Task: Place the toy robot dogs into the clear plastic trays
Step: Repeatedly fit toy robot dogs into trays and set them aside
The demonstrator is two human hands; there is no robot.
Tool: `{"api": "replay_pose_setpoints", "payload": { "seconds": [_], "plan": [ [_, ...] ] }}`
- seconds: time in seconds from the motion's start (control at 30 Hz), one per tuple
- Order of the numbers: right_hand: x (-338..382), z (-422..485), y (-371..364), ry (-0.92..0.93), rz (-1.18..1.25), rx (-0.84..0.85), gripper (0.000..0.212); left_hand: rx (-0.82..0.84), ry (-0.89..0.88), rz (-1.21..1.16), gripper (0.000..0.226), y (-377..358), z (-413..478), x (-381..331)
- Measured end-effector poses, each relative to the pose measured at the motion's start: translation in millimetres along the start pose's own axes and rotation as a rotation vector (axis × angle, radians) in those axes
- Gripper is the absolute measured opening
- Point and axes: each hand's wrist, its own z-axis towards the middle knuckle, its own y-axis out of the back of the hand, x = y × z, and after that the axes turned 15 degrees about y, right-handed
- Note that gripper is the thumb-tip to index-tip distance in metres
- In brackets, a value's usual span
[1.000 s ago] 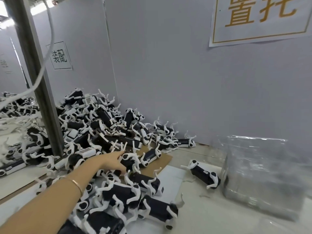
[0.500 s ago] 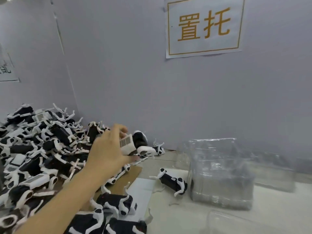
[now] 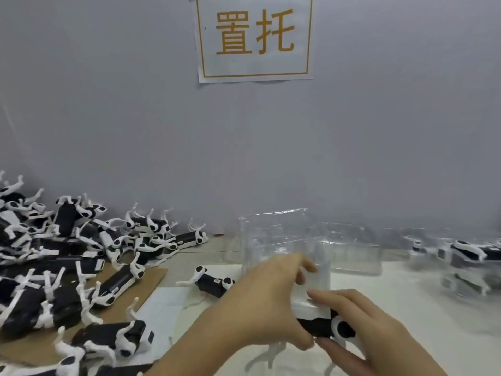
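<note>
My left hand and my right hand both grip one black-and-white toy robot dog low in the middle of the view, just in front of a stack of clear plastic trays. The dog's white legs hang below my fingers. A big pile of the same toy dogs covers the left side. A single dog lies alone on the table between the pile and the trays.
A grey wall with a paper sign stands close behind the table. Brown cardboard lies under part of the pile. At the far right, more clear trays hold packed dogs. Another clear tray stands behind the stack.
My left hand took a dog from the pile and carried it right to the trays. My right hand came into view and now holds the same dog. The view turned right.
</note>
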Motion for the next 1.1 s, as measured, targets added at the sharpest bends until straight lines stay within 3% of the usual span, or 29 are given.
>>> {"api": "replay_pose_setpoints", "payload": {
  "seconds": [0.1, 0.2, 0.3, 0.37, 0.53, 0.6, 0.7, 0.8, 0.93, 1.1],
  "plan": [
    [-14.7, -12.3, 9.4, -0.088, -0.071, -0.105, 0.04, -0.084, -0.063, -0.326, 0.078, 1.3, -9.3, 19.4],
    [-27.6, -21.0, 22.5, -0.47, 0.356, -0.416, 0.036, 0.002, 0.02, -0.53, 0.074, -14.3, -23.5, 50.7],
    [-45.8, -26.3, 33.8, -0.661, 0.629, -0.649, 0.038, 0.236, 0.043, -0.236, 0.062, -37.5, -41.0, 72.8],
    [-49.1, -29.4, 36.8, -0.691, 0.742, -0.725, 0.04, 0.267, 0.05, -0.127, 0.057, -45.1, -49.6, 80.0],
    [-45.3, -35.2, 36.8, -0.744, 0.715, -0.741, 0.04, 0.06, 0.055, 0.477, 0.103, -65.2, -63.7, 71.2],
    [-46.9, -37.8, 36.1, -0.763, 0.707, -0.744, 0.042, 0.006, 0.015, 0.459, 0.096, -69.8, -72.2, 58.7],
    [-48.7, -41.4, 34.7, -0.773, 0.727, -0.771, 0.047, -0.245, -0.171, 0.301, 0.085, -57.7, -78.0, 64.7],
    [-50.1, -43.8, 33.3, -0.772, 0.738, -0.768, 0.047, -0.081, -0.19, 0.102, 0.057, -49.3, -72.9, 86.4],
    [-52.3, -47.6, 29.2, -0.764, 0.759, -0.726, 0.051, -0.041, -0.356, 0.199, 0.047, -70.2, -54.1, 102.2],
    [-49.5, -46.7, 23.4, -0.731, 0.785, -0.63, 0.05, -0.4, -0.656, 0.255, 0.045, -93.2, -49.6, 84.9]
  ]
}}
